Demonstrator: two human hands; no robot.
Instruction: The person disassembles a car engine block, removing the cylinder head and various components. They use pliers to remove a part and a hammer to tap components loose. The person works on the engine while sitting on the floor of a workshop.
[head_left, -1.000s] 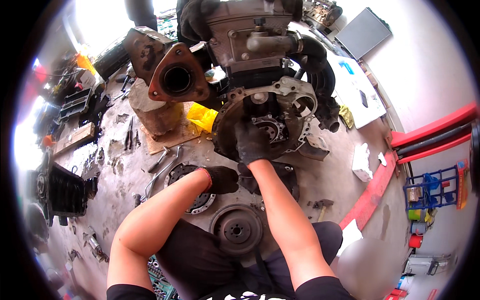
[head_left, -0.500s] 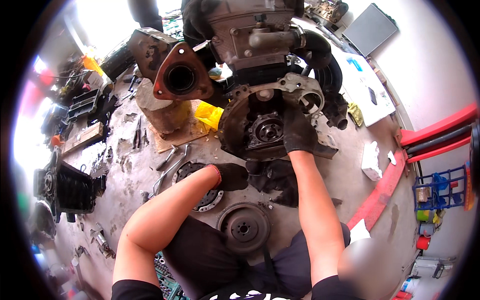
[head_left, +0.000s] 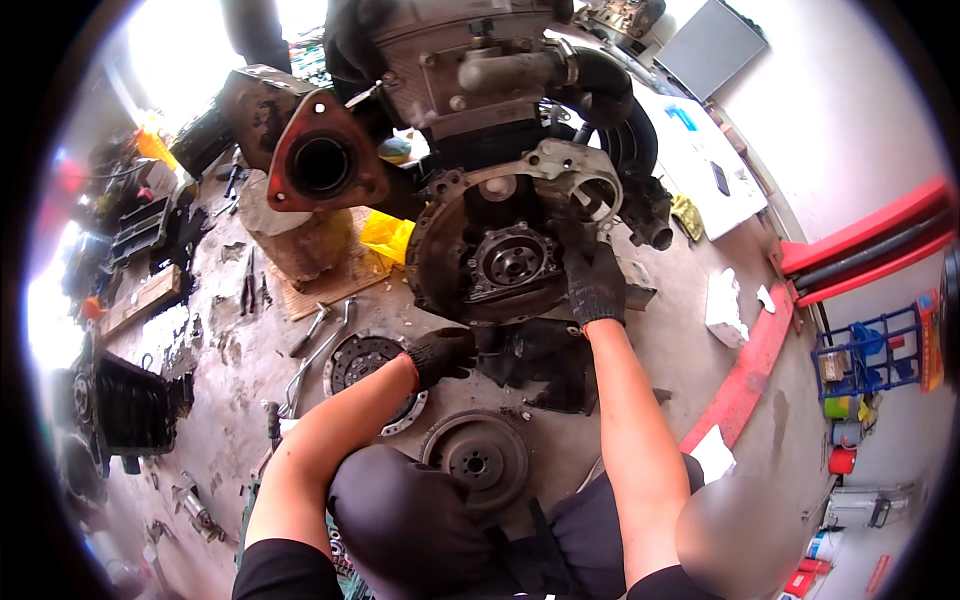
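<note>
Head view: a white flat sheet with blue marks [head_left: 700,165] lies far off by the wall, and a yellow bag [head_left: 385,238] sits beside the wooden block [head_left: 300,245]. My right hand [head_left: 595,285], in a black glove, presses flat and open on the right edge of the big round engine plate [head_left: 490,265]. My left hand [head_left: 440,355], gloved too, is curled just under that plate, but I cannot tell if it holds anything. A round clutch disc [head_left: 365,362] lies on the floor [head_left: 230,400] near my left arm.
</note>
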